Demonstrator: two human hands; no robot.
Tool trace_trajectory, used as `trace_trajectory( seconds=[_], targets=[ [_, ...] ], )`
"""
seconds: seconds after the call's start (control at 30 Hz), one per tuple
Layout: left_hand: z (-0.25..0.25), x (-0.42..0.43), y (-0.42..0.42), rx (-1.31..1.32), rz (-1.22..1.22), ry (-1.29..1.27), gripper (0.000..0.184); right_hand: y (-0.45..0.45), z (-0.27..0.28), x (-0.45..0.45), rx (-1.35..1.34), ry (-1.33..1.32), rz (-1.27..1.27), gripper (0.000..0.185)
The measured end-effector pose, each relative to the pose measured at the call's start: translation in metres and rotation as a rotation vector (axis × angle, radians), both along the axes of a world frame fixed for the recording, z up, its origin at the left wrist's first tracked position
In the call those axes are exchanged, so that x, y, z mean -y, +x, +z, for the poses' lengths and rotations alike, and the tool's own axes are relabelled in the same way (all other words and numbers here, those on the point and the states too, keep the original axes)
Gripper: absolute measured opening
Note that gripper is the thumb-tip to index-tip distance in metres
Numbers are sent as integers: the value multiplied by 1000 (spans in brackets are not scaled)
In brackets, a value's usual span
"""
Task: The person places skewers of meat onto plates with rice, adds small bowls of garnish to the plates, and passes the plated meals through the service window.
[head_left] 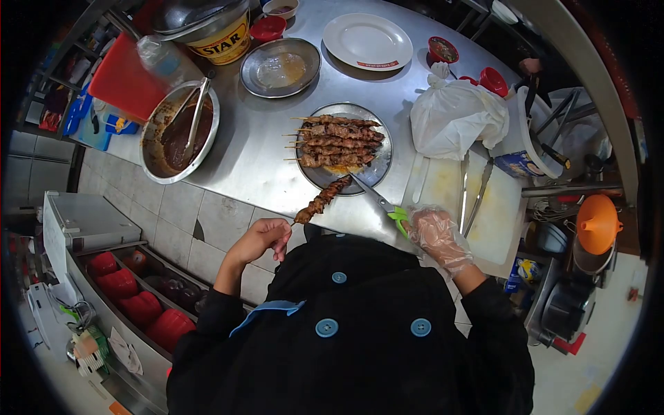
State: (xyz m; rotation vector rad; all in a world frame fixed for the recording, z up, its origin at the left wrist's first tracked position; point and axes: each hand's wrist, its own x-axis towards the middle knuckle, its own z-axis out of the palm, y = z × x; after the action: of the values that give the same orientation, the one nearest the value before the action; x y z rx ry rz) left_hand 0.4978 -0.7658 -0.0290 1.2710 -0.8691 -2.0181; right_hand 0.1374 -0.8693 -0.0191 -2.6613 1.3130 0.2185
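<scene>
Pinched in my left hand is the stick of one meat skewer, which slants up over the near rim of a round metal plate. Several grilled skewers lie side by side on that plate, their sticks pointing left. My right hand, in a clear plastic glove, grips green-handled scissors. The scissor blades reach up and left to the plate's near edge, with their tips by the far end of the held skewer. Whether the blades touch the meat I cannot tell.
Left on the steel table is a bowl of sauce with tongs. Behind are a metal plate and a white oval plate. At right are a white plastic bag, a cutting board with tongs, and a white bucket.
</scene>
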Motion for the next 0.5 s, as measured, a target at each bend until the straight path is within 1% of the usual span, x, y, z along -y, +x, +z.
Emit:
trace_trajectory(
  seconds=[0.1,0.17,0.2,0.27,0.3,0.37,0.4,0.43,0.47,0.5],
  targets=[
    [1,-1,2,-3,18,17,21,-3,9,3,33,12,12,39],
    [2,0,2,67,29,22,22,-9,8,5,18,96,-110,37],
    [2,1,2,68,31,20,22,-7,17,5,19,94,-108,37],
    [3,3,0,307,-52,-32,25,-3,48,2,293,132,-199,36],
    [2,5,-2,307,-53,-36,25,-9,53,3,293,129,-200,36],
    [-1,6,-7,499,-71,-113,25,-34,62,9,333,170,-228,33],
    [-2,8,-8,499,-73,-120,25,-52,71,11,420,255,-251,33],
    [-4,11,-9,565,-80,-203,23,-65,87,11,506,338,-274,35],
    [-7,15,-10,630,-87,-291,22,-64,122,8,465,370,-366,34],
    [-10,19,-11,626,-90,-307,22,-64,158,2,425,399,-460,35]
  ],
)
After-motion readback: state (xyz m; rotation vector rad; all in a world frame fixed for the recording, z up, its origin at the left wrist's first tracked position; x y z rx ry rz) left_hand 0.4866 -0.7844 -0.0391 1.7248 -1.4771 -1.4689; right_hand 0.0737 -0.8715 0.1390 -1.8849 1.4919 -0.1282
